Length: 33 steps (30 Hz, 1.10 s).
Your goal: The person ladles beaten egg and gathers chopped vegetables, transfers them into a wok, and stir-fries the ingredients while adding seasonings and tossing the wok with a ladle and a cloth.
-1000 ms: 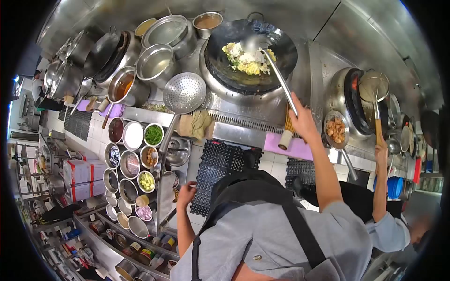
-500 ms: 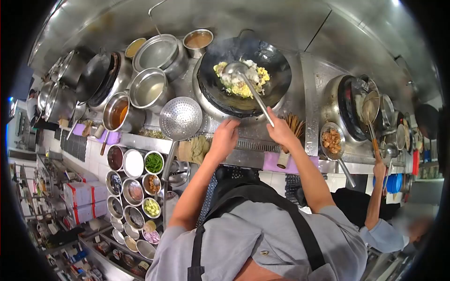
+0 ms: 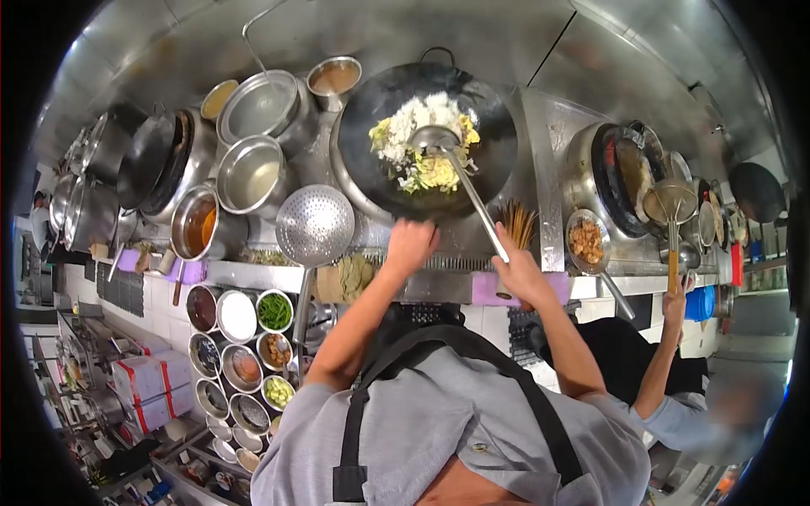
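My right hand [image 3: 521,274] is closed around the long handle of a metal ladle [image 3: 434,137], whose bowl rests among the food in a black wok [image 3: 359,139]. White rice [image 3: 436,108] and yellow scrambled egg [image 3: 440,173] lie loosely mixed in the wok, with some green bits. At the wok's near rim, my left hand [image 3: 413,246] is closed, its fingers curled over the edge; the grip itself is partly hidden. A bundle of thin bamboo sticks [image 3: 516,226], like a wok brush, stands beside my right hand.
Left of the wok are a perforated strainer [image 3: 315,223], a pot of clear liquid [image 3: 251,175] and a pot of orange-brown liquid [image 3: 194,223]. Several ingredient bowls [image 3: 238,316] stand lower left. On the right, a skimmer holds browned pieces [image 3: 585,240]; a co-worker's hand [image 3: 674,304] grips another strainer.
The rice has spread out over the egg, covering more of the far side. My right hand and the ladle have shifted slightly. The co-worker's strainer has moved nearer to them.
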Each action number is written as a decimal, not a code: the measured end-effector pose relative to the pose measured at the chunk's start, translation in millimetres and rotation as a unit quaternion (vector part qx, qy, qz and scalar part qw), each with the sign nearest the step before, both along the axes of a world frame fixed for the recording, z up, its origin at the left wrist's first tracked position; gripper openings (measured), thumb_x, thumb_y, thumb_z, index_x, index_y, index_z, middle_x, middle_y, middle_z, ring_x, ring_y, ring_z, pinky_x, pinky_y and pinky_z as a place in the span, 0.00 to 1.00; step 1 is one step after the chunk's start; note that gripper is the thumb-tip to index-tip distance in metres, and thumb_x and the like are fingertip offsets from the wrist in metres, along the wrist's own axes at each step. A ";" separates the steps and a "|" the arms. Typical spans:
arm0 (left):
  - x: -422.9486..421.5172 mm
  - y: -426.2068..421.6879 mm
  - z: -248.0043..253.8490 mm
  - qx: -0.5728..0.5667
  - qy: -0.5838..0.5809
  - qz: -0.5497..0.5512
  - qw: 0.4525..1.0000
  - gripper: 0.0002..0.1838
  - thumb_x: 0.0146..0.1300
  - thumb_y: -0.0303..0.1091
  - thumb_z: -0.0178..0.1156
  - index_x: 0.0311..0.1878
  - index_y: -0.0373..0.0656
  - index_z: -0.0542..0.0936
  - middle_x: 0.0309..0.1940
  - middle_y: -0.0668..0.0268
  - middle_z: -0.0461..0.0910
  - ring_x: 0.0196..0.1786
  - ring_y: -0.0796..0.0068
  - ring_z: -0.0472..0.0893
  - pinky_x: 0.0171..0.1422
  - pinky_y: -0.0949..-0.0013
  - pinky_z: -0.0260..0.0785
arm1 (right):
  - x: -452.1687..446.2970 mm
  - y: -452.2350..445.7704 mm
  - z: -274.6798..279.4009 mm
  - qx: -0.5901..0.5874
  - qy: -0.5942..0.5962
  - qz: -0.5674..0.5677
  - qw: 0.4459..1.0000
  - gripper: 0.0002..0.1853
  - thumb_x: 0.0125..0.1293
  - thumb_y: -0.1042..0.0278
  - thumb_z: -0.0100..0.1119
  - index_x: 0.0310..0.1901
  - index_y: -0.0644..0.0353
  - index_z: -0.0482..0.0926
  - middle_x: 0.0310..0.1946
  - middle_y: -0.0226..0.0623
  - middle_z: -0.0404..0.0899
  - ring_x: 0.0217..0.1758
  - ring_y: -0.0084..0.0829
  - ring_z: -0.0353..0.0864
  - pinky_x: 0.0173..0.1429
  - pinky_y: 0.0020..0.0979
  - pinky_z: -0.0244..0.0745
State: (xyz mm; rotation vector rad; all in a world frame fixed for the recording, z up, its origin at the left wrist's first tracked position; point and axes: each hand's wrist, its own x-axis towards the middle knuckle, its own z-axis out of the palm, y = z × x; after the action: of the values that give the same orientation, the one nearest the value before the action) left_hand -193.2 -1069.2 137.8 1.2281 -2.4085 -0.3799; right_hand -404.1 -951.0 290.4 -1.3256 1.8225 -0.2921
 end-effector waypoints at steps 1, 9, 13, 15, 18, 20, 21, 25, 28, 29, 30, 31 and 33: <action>9.6 17.2 -3.1 -0.040 0.016 -0.003 0.999 0.14 0.60 0.43 0.64 0.25 0.43 0.81 0.19 0.55 0.82 0.26 0.51 0.84 0.37 0.51 0.75 | -5.0 -5.8 2.5 0.011 -0.124 -0.026 0.992 0.37 0.70 0.70 0.53 0.80 0.54 0.54 0.43 0.57 0.83 0.35 0.48 0.88 0.43 0.44 0.84; 4.2 13.4 51.2 0.012 0.046 0.009 0.999 0.13 0.58 0.44 0.67 0.26 0.45 0.84 0.21 0.54 0.83 0.25 0.48 0.83 0.33 0.51 0.76 | -48.7 -81.6 69.8 -0.091 -0.441 0.068 0.890 0.22 0.70 0.52 0.64 0.54 0.61 0.76 0.45 0.51 0.84 0.45 0.41 0.88 0.50 0.40 0.84; -4.1 -9.9 87.3 0.000 0.064 0.004 0.998 0.15 0.60 0.43 0.65 0.23 0.44 0.81 0.20 0.54 0.81 0.26 0.48 0.83 0.32 0.50 0.76 | -42.1 -150.8 80.2 -0.377 -0.056 0.164 0.910 0.13 0.73 0.57 0.63 0.42 0.61 0.80 0.41 0.41 0.84 0.42 0.31 0.86 0.48 0.34 0.81; -7.2 -3.4 36.0 -0.006 0.058 0.019 0.998 0.16 0.62 0.44 0.64 0.23 0.45 0.82 0.21 0.52 0.81 0.26 0.48 0.83 0.34 0.49 0.76 | -25.4 -192.1 65.0 -0.366 -0.272 0.088 0.886 0.16 0.75 0.60 0.62 0.30 0.60 0.79 0.27 0.32 0.81 0.31 0.22 0.80 0.40 0.28 0.75; 19.8 36.7 -7.2 -0.008 0.033 0.020 0.999 0.16 0.62 0.45 0.64 0.25 0.44 0.82 0.20 0.53 0.81 0.27 0.46 0.82 0.38 0.47 0.76 | -24.5 -235.7 115.1 -0.466 -0.399 -0.005 0.790 0.12 0.74 0.64 0.62 0.35 0.63 0.76 0.19 0.26 0.70 0.19 0.19 0.67 0.29 0.29 0.68; 44.5 84.1 10.0 0.097 -0.072 -0.002 0.993 0.13 0.59 0.44 0.66 0.28 0.43 0.84 0.21 0.57 0.82 0.27 0.52 0.83 0.41 0.52 0.78 | -29.1 -229.0 180.8 -0.512 -0.408 -0.040 0.755 0.08 0.75 0.70 0.60 0.47 0.66 0.75 0.19 0.25 0.66 0.19 0.18 0.64 0.27 0.28 0.65; 50.0 100.3 34.0 0.054 -0.031 0.002 0.998 0.13 0.61 0.44 0.65 0.27 0.45 0.83 0.19 0.58 0.81 0.23 0.53 0.82 0.38 0.53 0.77 | -34.7 -230.6 202.6 -0.559 -0.383 -0.035 0.734 0.08 0.74 0.71 0.60 0.47 0.66 0.76 0.18 0.24 0.64 0.17 0.17 0.62 0.26 0.26 0.64; 22.3 56.6 85.7 0.013 0.039 -0.009 0.999 0.15 0.61 0.45 0.65 0.25 0.46 0.80 0.19 0.58 0.80 0.25 0.54 0.82 0.35 0.52 0.74 | 1.9 -231.7 189.6 -0.604 -0.314 -0.118 0.723 0.09 0.72 0.66 0.64 0.46 0.59 0.75 0.18 0.23 0.68 0.15 0.17 0.65 0.18 0.25 0.63; 12.5 29.3 21.3 -0.003 -0.003 0.010 1.000 0.15 0.60 0.45 0.66 0.24 0.45 0.80 0.20 0.59 0.80 0.28 0.53 0.83 0.37 0.49 0.73 | 38.3 -312.8 67.5 -0.582 -0.232 -0.092 0.774 0.12 0.70 0.63 0.67 0.35 0.62 0.78 0.19 0.29 0.75 0.17 0.20 0.72 0.21 0.27 0.67; 11.1 30.2 3.9 -0.019 -0.023 0.009 1.000 0.15 0.60 0.45 0.66 0.24 0.45 0.80 0.19 0.59 0.80 0.28 0.53 0.83 0.37 0.49 0.73 | 44.0 -326.0 54.0 -0.551 -0.253 -0.059 0.793 0.13 0.69 0.62 0.68 0.31 0.61 0.79 0.20 0.31 0.77 0.17 0.21 0.74 0.22 0.27 0.68; 18.1 35.5 -6.0 -0.015 -0.018 0.004 1.000 0.15 0.60 0.45 0.66 0.25 0.45 0.81 0.20 0.59 0.81 0.28 0.54 0.83 0.38 0.49 0.74 | 45.9 -323.2 87.2 -0.467 -0.333 -0.037 0.818 0.13 0.69 0.63 0.68 0.30 0.61 0.79 0.20 0.31 0.78 0.17 0.21 0.74 0.21 0.27 0.67; 33.0 54.3 -16.5 -0.006 -0.012 0.003 1.000 0.14 0.60 0.45 0.65 0.25 0.46 0.82 0.20 0.60 0.81 0.28 0.54 0.83 0.38 0.49 0.74 | 30.8 -323.8 112.7 -0.462 -0.346 -0.020 0.816 0.12 0.69 0.62 0.69 0.35 0.61 0.79 0.20 0.30 0.76 0.17 0.20 0.73 0.21 0.25 0.66; 51.5 92.8 -10.5 0.044 -0.033 -0.008 0.998 0.13 0.60 0.44 0.65 0.27 0.45 0.83 0.22 0.61 0.82 0.28 0.54 0.83 0.38 0.50 0.74 | 18.0 -301.8 169.3 -0.433 -0.371 -0.034 0.821 0.09 0.72 0.65 0.66 0.41 0.57 0.75 0.16 0.19 0.64 0.14 0.16 0.61 0.16 0.24 0.59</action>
State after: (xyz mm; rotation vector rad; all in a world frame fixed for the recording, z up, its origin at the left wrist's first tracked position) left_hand -141.8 -976.5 127.4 1.2773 -2.4828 -0.4614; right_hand -386.1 -1252.8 459.7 -1.3981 1.0420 -1.5843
